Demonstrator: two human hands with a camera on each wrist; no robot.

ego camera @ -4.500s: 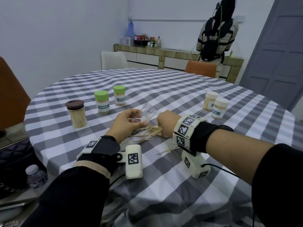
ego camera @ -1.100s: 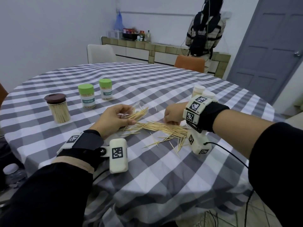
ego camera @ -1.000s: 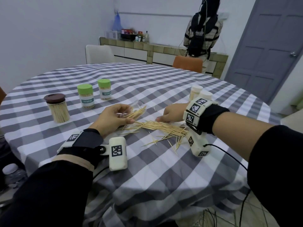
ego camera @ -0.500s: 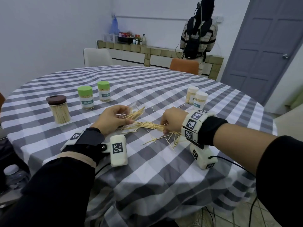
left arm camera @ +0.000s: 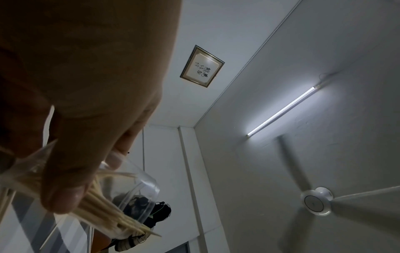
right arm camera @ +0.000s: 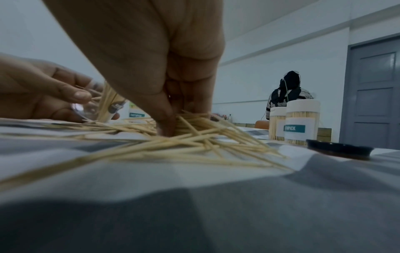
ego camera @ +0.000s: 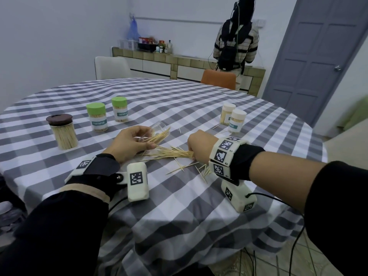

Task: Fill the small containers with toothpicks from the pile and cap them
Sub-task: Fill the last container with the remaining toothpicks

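Nearby, dark lid [right arm camera: 339, 149] beside pile [ego camera: 171, 154] (right-hand grip [ego camera: 200, 144] pinching toothpicks); left hand [ego camera: 131, 144] clasps container [ego camera: 159, 129].

It was a home dining room: a round counter [ego camera: 179, 196] under checked cloth, chairs [ego camera: 218, 79], a tiled sideboard [ego camera: 179, 62] holding bottles, a ceiling fan [left arm camera: 318, 200] and framed calligraphy [left arm camera: 202, 65].
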